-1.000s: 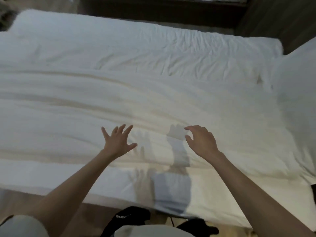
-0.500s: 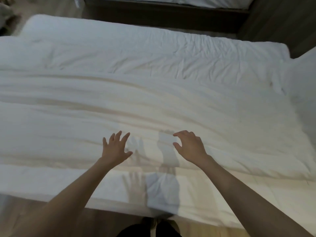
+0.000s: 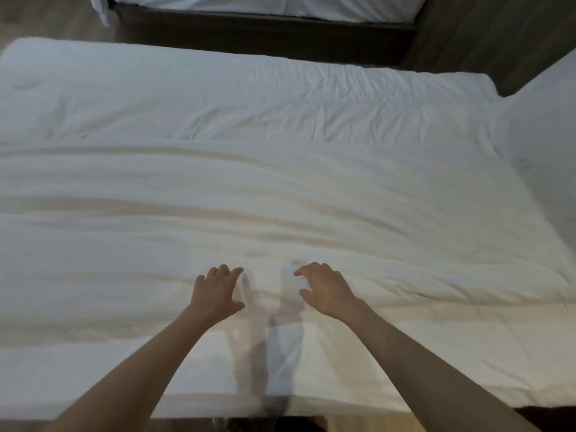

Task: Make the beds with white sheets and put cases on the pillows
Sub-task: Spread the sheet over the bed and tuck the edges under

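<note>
White sheet across bed, floor beyond

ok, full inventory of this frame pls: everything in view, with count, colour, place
sheet: 1, white, creased, far half of the near bed
duvet: 1, white, across the near half
second bed: 1, white bedding on a dark frame, top edge
soft bulk: 1, white, right edge; pillow or not, cannot tell
floor: brown, top left
left hand: fingers spread, at the duvet, holding nothing
right hand: fingers loosely curled, at the duvet, holding nothing
</note>
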Demonstrator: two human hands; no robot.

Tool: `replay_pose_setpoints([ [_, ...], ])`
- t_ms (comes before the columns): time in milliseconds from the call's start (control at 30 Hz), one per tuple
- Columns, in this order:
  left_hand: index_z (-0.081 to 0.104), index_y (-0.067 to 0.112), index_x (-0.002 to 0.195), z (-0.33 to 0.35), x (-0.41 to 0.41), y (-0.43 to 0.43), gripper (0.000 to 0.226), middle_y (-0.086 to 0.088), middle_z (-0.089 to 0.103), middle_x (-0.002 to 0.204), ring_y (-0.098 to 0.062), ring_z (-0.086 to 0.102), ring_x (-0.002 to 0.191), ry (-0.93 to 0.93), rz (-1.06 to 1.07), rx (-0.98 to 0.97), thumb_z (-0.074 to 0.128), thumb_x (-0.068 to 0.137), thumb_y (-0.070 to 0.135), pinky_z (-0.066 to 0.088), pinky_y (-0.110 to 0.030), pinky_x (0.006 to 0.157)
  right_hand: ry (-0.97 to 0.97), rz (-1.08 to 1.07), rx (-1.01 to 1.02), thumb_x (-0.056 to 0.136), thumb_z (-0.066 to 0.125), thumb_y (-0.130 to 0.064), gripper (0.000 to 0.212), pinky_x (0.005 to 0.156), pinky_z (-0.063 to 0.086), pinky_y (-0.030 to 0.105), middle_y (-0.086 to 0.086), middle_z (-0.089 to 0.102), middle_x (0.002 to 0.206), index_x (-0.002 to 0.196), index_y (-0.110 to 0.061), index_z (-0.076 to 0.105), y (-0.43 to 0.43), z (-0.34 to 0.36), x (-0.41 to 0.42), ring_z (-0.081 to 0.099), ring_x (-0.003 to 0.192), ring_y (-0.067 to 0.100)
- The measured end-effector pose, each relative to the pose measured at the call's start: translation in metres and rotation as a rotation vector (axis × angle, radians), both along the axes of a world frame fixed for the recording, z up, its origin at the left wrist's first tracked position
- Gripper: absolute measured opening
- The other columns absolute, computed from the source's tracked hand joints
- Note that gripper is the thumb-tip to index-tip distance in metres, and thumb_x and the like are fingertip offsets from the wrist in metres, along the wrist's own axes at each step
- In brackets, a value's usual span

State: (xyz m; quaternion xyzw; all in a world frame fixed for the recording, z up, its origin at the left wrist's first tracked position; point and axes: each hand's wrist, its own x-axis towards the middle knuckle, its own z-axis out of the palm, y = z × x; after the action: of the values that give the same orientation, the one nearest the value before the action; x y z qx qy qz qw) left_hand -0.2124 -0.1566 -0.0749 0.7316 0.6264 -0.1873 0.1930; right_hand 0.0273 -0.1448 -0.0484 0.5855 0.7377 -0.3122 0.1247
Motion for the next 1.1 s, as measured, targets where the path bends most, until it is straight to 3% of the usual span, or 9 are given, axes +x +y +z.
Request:
replay_pose_setpoints([
  [167, 0.021, 0.032, 0.148, -0.017, -0.017, -0.015, 0.086, -0.001, 0.026, 0.145, -0.027, 0.035, 0.128, -0.076, -0.010, -0.129, 0.069, 0.079, 0.051, 0.045, -0.041, 0.094, -0.046, -0.022, -0.078, 0.091, 0.052, -0.016, 0.053, 0.106, 0.032, 0.032, 0.001, 0.037, 0.147, 0.142, -0.023, 0.040, -0.025, -0.021, -0.021, 0.038, 0.132, 0.023],
  [333, 0.012, 0.028, 0.149, -0.025, -0.039, -0.010, 0.097, -0.004, 0.022, 0.146, -0.030, 0.037, 0.124, 0.057, -0.086, -0.068, 0.073, 0.077, 0.048, 0.043, -0.047, 0.094, -0.080, -0.009, -0.028, 0.092, 0.050, -0.012, 0.067, 0.117, 0.019, 0.031, 0.003, 0.011, 0.161, 0.152, -0.022, 0.020, -0.031, -0.033, -0.036, 0.015, 0.146, 0.019],
  [533, 0.031, 0.016, 0.137, -0.047, -0.059, -0.001, 0.068, -0.003, 0.038, 0.134, -0.026, 0.044, 0.115, 0.110, -0.180, 0.031, 0.065, 0.085, 0.042, 0.041, -0.037, 0.088, -0.272, 0.011, 0.062, 0.087, 0.058, -0.010, 0.082, 0.118, 0.014, 0.042, 0.006, 0.016, 0.157, 0.153, -0.021, 0.010, -0.025, -0.065, -0.057, 0.020, 0.143, 0.027],
  [633, 0.049, 0.015, 0.120, -0.055, -0.065, 0.002, 0.040, -0.004, 0.053, 0.116, -0.025, 0.056, 0.100, 0.031, -0.191, 0.040, 0.068, 0.086, 0.026, 0.046, -0.033, 0.074, -0.416, -0.032, 0.177, 0.080, 0.070, -0.015, 0.070, 0.106, 0.033, 0.047, 0.011, 0.043, 0.133, 0.140, -0.010, 0.034, -0.021, -0.079, -0.066, 0.048, 0.119, 0.031],
  [700, 0.063, 0.016, 0.083, -0.058, -0.071, 0.004, 0.035, -0.003, 0.061, 0.077, -0.022, 0.061, 0.061, -0.066, -0.258, 0.054, 0.088, 0.059, 0.015, 0.041, -0.025, 0.047, -0.441, -0.007, 0.292, 0.057, 0.087, -0.012, 0.060, 0.075, 0.052, 0.039, 0.012, 0.059, 0.098, 0.109, -0.004, 0.059, -0.020, -0.082, -0.071, 0.062, 0.084, 0.029],
  [733, 0.063, 0.016, 0.073, -0.057, -0.074, 0.007, 0.037, -0.002, 0.059, 0.066, -0.022, 0.059, 0.051, -0.061, -0.302, 0.098, 0.092, 0.049, 0.015, 0.036, -0.021, 0.042, -0.426, 0.013, 0.310, 0.057, 0.086, -0.007, 0.053, 0.067, 0.052, 0.036, 0.011, 0.060, 0.091, 0.104, -0.003, 0.061, -0.020, -0.080, -0.071, 0.062, 0.078, 0.028],
  [800, 0.065, 0.015, 0.093, -0.045, -0.075, 0.010, 0.021, -0.005, 0.065, 0.088, -0.025, 0.066, 0.076, -0.074, -0.335, 0.050, 0.076, 0.076, 0.022, 0.040, -0.024, 0.058, -0.388, 0.056, 0.310, 0.084, 0.063, -0.004, 0.038, 0.072, 0.047, 0.036, 0.011, 0.057, 0.105, 0.120, -0.006, 0.050, -0.022, -0.076, -0.066, 0.060, 0.093, 0.029],
  [867, 0.056, 0.017, 0.115, -0.041, -0.078, 0.011, 0.022, -0.005, 0.062, 0.112, -0.026, 0.060, 0.102, -0.036, -0.349, 0.018, 0.052, 0.096, 0.025, 0.036, -0.027, 0.073, -0.334, 0.090, 0.287, 0.092, 0.050, -0.003, 0.035, 0.068, 0.038, 0.035, 0.009, 0.053, 0.110, 0.126, -0.010, 0.042, -0.025, -0.068, -0.056, 0.057, 0.096, 0.029],
  [1100, 0.058, 0.016, 0.103, -0.022, -0.088, -0.035, 0.011, -0.004, 0.064, 0.104, -0.026, 0.060, 0.096, -0.115, -0.398, -0.083, 0.055, 0.093, 0.021, 0.027, -0.028, 0.066, -0.191, 0.042, 0.192, 0.093, 0.045, -0.007, 0.024, 0.066, 0.031, 0.032, 0.005, 0.054, 0.103, 0.115, -0.015, 0.048, -0.081, -0.045, -0.043, 0.056, 0.093, 0.028],
])
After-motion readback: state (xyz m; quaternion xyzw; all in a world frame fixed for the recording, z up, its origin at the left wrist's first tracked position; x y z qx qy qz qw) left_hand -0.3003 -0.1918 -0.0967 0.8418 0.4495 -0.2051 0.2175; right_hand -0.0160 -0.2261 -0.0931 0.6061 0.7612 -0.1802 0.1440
